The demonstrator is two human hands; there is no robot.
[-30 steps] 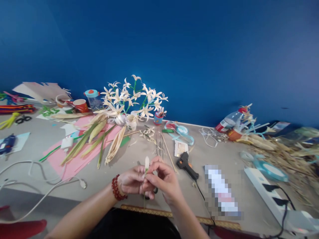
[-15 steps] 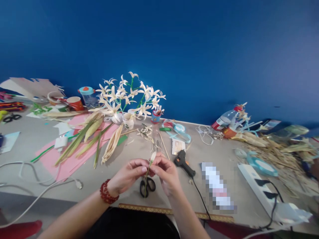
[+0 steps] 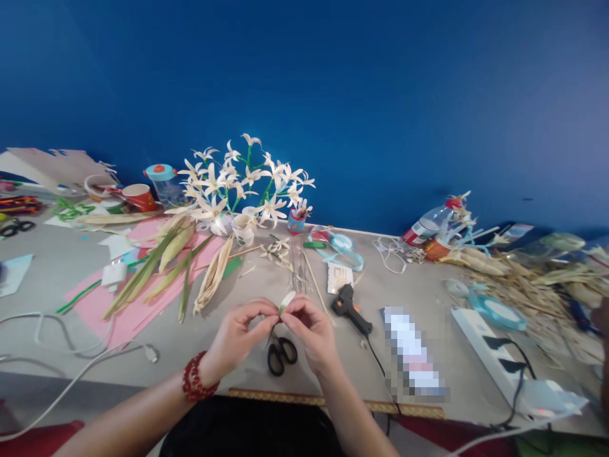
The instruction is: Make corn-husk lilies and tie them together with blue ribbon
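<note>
My left hand (image 3: 238, 333) and my right hand (image 3: 307, 330) meet above the near middle of the grey table (image 3: 428, 298). Both pinch a small pale husk petal on a thin green stem (image 3: 285, 301), fingertips almost touching. A red bead bracelet (image 3: 193, 384) circles my left wrist. Black-handled scissors (image 3: 281, 354) lie on the table just under my hands. Behind them stands a bunch of finished white husk flowers (image 3: 242, 181) in a small cup.
A black glue gun (image 3: 351, 308) lies right of my hands, its cord running toward me. A white power strip (image 3: 499, 355) sits at the right, dried husks (image 3: 533, 279) behind it. Green corn leaves on pink paper (image 3: 157, 273) and white cables (image 3: 57, 330) lie left.
My hands have drifted slightly left and lower, and the scissors beneath them have come into view. The petal is now tilted rather than upright.
</note>
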